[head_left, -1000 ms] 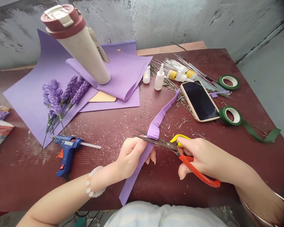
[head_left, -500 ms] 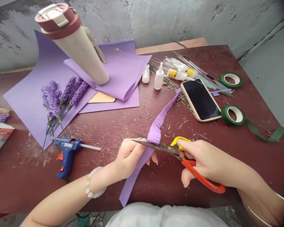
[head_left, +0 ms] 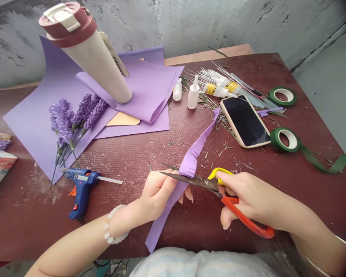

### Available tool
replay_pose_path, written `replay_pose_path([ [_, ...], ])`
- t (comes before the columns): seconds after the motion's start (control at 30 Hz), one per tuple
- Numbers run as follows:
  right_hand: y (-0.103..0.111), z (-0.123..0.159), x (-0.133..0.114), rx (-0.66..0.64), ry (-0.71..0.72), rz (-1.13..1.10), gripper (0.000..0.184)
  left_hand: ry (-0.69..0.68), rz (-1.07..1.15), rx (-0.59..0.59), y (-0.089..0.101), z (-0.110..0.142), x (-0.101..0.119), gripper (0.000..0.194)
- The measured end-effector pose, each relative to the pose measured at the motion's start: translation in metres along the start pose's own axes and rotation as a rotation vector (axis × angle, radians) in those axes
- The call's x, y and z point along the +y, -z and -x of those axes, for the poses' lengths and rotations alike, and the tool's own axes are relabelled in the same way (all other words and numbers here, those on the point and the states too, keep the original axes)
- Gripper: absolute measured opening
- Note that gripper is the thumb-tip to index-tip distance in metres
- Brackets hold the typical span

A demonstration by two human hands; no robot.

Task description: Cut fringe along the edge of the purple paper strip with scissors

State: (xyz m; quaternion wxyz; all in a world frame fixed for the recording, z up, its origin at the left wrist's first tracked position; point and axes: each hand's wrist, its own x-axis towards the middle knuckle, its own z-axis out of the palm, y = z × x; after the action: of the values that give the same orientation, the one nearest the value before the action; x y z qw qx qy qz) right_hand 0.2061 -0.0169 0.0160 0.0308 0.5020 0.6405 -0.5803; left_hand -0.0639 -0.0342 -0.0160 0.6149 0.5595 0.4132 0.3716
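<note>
My left hand [head_left: 157, 193] pinches a long purple paper strip [head_left: 190, 154] that runs from my lap up toward the phone. The strip's upper part is fringed with cuts. My right hand [head_left: 248, 196] grips scissors [head_left: 216, 186] with one yellow and one red handle. The blades are slightly apart around the strip, just above my left fingers. A bead bracelet sits on my left wrist.
On the dark red table [head_left: 127, 161] lie a blue glue gun [head_left: 82, 184], purple paper flowers [head_left: 72, 119], purple sheets [head_left: 150, 92] under a tall tumbler [head_left: 89, 50], small glue bottles [head_left: 193, 92], a phone [head_left: 245, 121], two green tape rolls [head_left: 285, 139] and thin wires [head_left: 219, 77].
The scissors and both hands have shifted slightly down and right along the strip. The blades stay on the paper just above my left fingers.
</note>
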Motion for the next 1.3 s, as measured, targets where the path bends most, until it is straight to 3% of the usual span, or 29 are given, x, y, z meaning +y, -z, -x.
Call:
replay_pose_path([
  [0.27, 0.001, 0.001, -0.001, -0.054, -0.034, -0.042, 0.060, -0.067, 0.025, -0.032, 0.001, -0.001, -0.003, 0.073],
  [0.5, 0.003, 0.001, -0.002, -0.051, -0.029, -0.027, 0.057, -0.006, 0.069, -0.038, 0.000, 0.000, 0.000, 0.075],
  [0.73, 0.000, 0.000, 0.000, -0.047, -0.015, -0.023, 0.056, -0.132, 0.085, -0.031, -0.003, -0.001, -0.004, 0.070],
  [1.07, 0.004, 0.000, 0.008, -0.071, 0.054, -0.055, 0.065, -0.310, -0.059, -0.071, 0.000, -0.001, -0.001, 0.064],
  [1.3, 0.007, -0.002, 0.009, -0.120, 0.041, -0.123, 0.062, -0.158, 0.053, -0.064, -0.004, 0.001, 0.001, 0.059],
])
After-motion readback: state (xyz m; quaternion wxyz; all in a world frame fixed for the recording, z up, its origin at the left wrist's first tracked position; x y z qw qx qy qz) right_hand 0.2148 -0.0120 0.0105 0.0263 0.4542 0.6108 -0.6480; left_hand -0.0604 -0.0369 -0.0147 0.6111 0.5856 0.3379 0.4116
